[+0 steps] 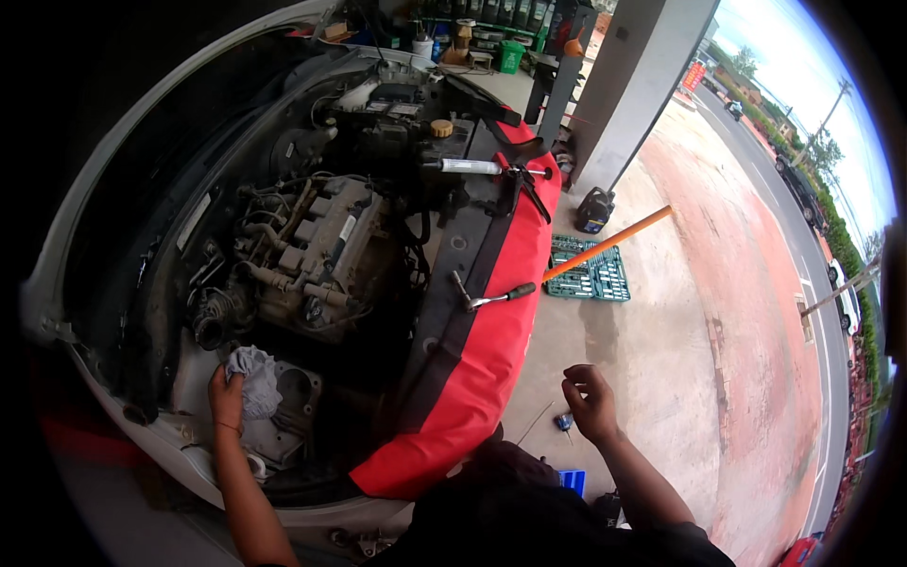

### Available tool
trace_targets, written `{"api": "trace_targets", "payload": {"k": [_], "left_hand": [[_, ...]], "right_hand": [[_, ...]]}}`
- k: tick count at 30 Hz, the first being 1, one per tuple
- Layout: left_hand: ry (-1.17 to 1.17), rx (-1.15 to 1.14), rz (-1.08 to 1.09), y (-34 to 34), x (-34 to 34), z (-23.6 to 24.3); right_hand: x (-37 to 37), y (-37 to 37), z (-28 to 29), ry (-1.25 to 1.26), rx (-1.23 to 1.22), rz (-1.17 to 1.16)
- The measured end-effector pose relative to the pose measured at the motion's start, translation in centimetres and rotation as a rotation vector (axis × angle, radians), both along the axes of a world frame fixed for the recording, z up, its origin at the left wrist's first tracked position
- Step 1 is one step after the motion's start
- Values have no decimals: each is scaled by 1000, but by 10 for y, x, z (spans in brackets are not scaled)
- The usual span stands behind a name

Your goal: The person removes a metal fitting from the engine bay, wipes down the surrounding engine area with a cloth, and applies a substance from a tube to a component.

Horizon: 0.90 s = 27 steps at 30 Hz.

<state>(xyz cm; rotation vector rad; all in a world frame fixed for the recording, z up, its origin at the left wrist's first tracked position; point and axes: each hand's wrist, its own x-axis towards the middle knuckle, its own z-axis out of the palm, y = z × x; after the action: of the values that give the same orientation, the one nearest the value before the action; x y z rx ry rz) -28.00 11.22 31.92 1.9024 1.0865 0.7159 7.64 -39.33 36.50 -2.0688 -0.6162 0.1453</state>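
Observation:
My left hand [225, 399] is closed on a crumpled grey rag [254, 380] at the lower left of the open engine bay. The rag rests over a flat light metal part [283, 427] with a round opening, beside the engine [326, 246]. My right hand [592, 404] hangs in the air over the floor, right of the car's front. Its fingers are loosely bent, with nothing visible in them. A ratchet wrench [491, 300] lies across the front of the car, at the edge of the red cover [472, 378]. Farther up the cover lies a sealant gun [487, 168] with a white tube.
On the floor to the right are a green socket set case [605, 279], an orange pole [614, 244], a black jug [594, 210] and a small blue tool [564, 421]. A blue tray [572, 481] is near my body. A pillar [633, 85] and green bin [511, 57] stand beyond.

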Motion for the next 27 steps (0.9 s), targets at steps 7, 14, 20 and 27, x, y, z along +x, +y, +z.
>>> {"api": "trace_targets", "payload": {"k": [7, 14, 20, 27], "left_hand": [[-122, 142, 19, -127, 109, 149], [-77, -259, -528, -358, 371, 140], [38, 721, -1120, -483, 561, 42], [-76, 265, -968, -544, 733, -9]], "right_hand": [[76, -42, -25, 378, 85, 35], [169, -39, -22, 1308, 683, 466], [251, -95, -68, 1758, 1317, 213], [352, -155, -61, 1410, 1380, -141]]}}
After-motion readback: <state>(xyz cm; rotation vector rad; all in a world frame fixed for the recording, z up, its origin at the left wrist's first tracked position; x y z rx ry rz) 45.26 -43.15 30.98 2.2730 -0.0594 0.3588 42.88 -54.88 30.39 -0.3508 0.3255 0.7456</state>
